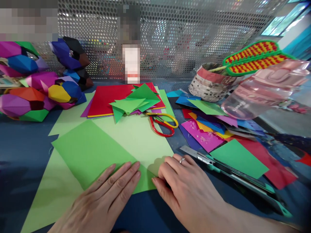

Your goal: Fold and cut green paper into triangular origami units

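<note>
A sheet of green paper (92, 149) lies at an angle on larger pale green sheets (145, 136). My left hand (107, 194) rests flat on its near part, fingers stretched out side by side. At the sheet's right end, my right hand (184, 184) has its fingers curled in, thumb and forefinger closed at the paper's corner. The corner itself is hidden by the fingers. Just right of that hand lies a utility knife (230, 174) with its blade out. Beyond the hands are scissors (165, 124) with red and yellow handles, blades partly under folded green pieces (138, 100).
Red sheets (109, 97) lie stacked at the back. Faceted colourful paper models (36, 90) stand at the left. Mixed paper pieces (204, 132) cover the right, near a woven paper basket (206, 82) and a pink bottle (257, 90). A perforated metal panel (165, 38) rises behind.
</note>
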`<state>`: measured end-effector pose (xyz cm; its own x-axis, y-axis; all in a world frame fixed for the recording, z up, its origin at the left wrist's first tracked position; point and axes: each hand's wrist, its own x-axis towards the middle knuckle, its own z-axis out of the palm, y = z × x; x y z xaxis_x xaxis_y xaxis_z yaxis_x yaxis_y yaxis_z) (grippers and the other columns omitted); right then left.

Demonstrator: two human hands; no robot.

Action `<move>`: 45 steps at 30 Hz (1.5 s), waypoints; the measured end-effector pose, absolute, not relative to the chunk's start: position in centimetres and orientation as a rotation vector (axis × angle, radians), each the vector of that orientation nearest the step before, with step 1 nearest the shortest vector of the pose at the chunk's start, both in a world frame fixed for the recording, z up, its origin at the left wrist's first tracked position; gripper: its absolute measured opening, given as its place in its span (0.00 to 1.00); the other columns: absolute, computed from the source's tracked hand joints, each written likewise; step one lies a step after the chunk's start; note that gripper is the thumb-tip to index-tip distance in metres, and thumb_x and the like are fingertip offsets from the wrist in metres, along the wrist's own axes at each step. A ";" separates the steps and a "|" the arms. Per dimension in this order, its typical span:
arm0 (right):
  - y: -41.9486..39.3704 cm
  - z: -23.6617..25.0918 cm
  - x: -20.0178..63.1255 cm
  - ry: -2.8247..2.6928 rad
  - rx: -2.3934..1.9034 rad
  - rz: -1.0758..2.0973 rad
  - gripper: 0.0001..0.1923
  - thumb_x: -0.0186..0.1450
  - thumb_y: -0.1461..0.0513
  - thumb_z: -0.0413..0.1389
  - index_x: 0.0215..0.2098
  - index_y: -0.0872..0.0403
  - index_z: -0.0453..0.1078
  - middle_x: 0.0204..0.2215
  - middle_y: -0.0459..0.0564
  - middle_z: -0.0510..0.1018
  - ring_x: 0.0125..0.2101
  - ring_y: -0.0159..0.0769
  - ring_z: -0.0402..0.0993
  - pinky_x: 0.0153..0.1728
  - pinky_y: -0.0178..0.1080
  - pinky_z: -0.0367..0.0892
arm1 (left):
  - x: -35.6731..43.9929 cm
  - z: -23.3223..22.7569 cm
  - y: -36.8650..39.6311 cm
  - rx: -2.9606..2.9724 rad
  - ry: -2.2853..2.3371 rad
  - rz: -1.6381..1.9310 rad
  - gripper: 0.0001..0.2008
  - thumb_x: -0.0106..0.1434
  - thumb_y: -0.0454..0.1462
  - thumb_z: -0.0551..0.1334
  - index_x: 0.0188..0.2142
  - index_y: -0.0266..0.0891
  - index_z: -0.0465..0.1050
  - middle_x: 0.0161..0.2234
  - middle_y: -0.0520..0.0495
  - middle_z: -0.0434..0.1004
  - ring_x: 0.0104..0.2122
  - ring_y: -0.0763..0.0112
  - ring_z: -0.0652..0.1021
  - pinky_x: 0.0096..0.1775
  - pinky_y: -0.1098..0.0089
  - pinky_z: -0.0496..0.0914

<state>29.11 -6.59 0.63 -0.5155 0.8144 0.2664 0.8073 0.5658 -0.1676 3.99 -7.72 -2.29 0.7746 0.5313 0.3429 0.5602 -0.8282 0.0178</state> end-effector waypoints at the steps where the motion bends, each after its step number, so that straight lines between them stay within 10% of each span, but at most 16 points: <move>1: -6.6 0.7 29.1 -2.485 -1.338 0.016 0.09 0.67 0.63 0.56 0.27 0.53 0.65 0.26 0.45 0.70 0.28 0.39 0.65 0.32 0.41 0.54 | 4.0 -2.3 -7.7 -2.879 -0.884 -0.523 0.35 0.71 0.53 0.51 0.71 0.38 0.48 0.67 0.46 0.61 0.65 0.59 0.64 0.65 0.62 0.58; 11: -6.8 0.7 29.0 -2.518 -1.382 -0.044 0.08 0.66 0.63 0.56 0.29 0.52 0.63 0.27 0.46 0.70 0.29 0.41 0.66 0.32 0.43 0.54 | 4.0 -2.0 -7.5 -2.776 -0.741 -0.397 0.32 0.71 0.55 0.43 0.69 0.46 0.56 0.67 0.43 0.61 0.65 0.55 0.64 0.59 0.57 0.66; 26: -5.4 4.5 31.3 -2.526 -1.445 0.832 0.10 0.66 0.73 0.53 0.39 0.52 0.62 0.33 0.45 0.71 0.34 0.36 0.68 0.36 0.39 0.59 | 3.6 -2.4 -7.4 -2.800 -0.718 -0.397 0.34 0.69 0.57 0.48 0.68 0.45 0.58 0.67 0.42 0.60 0.65 0.53 0.63 0.62 0.59 0.59; 45: -5.9 3.6 30.9 -2.509 -1.335 0.686 0.11 0.65 0.74 0.55 0.39 0.53 0.65 0.35 0.45 0.74 0.37 0.36 0.71 0.39 0.39 0.66 | 3.8 -2.2 -7.5 -2.855 -0.742 -0.417 0.32 0.69 0.55 0.49 0.67 0.46 0.59 0.67 0.42 0.60 0.63 0.51 0.66 0.59 0.56 0.65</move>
